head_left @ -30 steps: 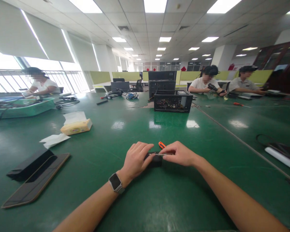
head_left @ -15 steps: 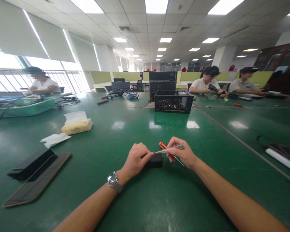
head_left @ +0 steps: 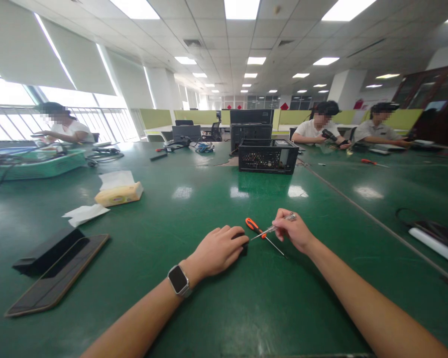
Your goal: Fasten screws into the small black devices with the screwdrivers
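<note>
While R hand, shifted right vs. prev., pinches clear screwdriver, L hand is off its tip, fingers slightly spread over black block, grip unclear, left of orange screwdriver.

The single view is taken from the head of the person. It faces forward and somewhat down, over the long green desk. The left hand and the right hand appear near, below the middle. The view is wide, and it also includes the far partitions and the ceiling.
</note>
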